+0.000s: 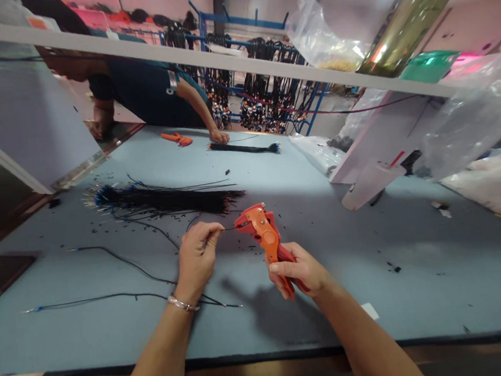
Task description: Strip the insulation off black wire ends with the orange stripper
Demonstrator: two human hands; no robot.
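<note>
Above the table (437,244), the left hand (198,255) pinches a thin wire (230,229) at the mouth of the orange pliers (264,229) gripped in the right hand (300,270), apparently for stripping, which calls for a steady hold and firm squeeze.

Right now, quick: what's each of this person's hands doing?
Left hand: closed, fingers pinching a thin dark wire.
Right hand: closed, holding the orange-and-red hand tool by its handles.
</note>
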